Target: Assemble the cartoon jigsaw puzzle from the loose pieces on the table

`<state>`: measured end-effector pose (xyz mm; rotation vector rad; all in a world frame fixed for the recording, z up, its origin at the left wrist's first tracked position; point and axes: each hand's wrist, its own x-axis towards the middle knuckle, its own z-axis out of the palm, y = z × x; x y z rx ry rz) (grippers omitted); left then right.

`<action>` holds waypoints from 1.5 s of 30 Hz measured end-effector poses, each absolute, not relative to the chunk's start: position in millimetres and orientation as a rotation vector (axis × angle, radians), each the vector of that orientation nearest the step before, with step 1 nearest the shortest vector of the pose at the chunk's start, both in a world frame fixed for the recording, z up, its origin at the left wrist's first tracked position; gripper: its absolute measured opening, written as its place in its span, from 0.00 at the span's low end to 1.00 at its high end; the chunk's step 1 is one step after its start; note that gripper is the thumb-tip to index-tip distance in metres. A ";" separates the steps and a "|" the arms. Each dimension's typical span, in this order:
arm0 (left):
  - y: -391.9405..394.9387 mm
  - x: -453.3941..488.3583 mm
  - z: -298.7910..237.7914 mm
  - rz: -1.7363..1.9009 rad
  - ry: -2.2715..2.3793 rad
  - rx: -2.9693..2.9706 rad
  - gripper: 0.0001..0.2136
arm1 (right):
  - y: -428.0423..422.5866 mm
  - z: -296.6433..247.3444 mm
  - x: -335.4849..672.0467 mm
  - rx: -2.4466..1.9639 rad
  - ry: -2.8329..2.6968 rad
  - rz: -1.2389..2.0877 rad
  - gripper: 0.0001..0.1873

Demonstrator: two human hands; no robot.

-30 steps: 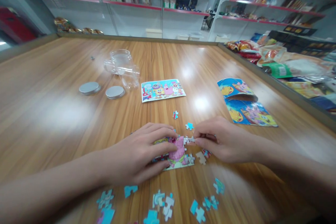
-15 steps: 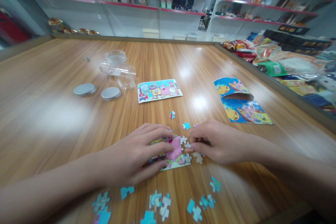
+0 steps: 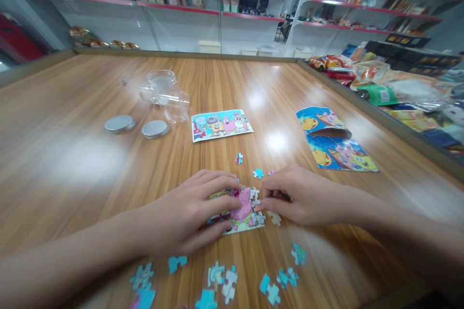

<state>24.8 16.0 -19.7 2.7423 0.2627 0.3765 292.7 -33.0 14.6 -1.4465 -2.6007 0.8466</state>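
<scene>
A partly joined jigsaw puzzle with a pink cartoon figure lies on the table. My left hand rests across its left part, fingers spread and pressing on the pieces, so much of that side is hidden. At the puzzle's right edge my right hand has thumb and fingers pinched on a small puzzle piece, mostly covered by the fingertips. A pale loose piece lies just below those fingertips. Above the puzzle are a blue piece and a red-and-blue piece.
Several loose pieces are scattered near the front. Behind the puzzle lies a picture card; a folded blue picture sheet is at right. Silver lids and clear plastic containers stand back left. Packaged goods line the right edge.
My right hand has pushed pieces slightly left, and the gap at the puzzle's right edge has narrowed. My left hand stays on the puzzle. The view has shifted a little.
</scene>
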 end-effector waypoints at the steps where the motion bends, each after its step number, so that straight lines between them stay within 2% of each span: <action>1: 16.2 25.0 -20.2 0.374 0.262 2.740 0.13 | -33.0 15.2 292.1 -1.463 -2.591 0.851 0.11; 8: 17.3 25.2 -21.4 0.374 0.265 2.737 0.13 | -33.0 15.9 290.2 -1.475 -2.526 0.867 0.08; 27: 17.0 23.3 -20.4 0.407 0.254 2.727 0.14 | -33.8 10.4 293.7 -1.409 -2.536 0.829 0.10; 45: 16.8 24.1 -19.2 0.420 0.255 2.731 0.13 | -33.9 7.5 294.9 -1.329 -2.605 0.737 0.07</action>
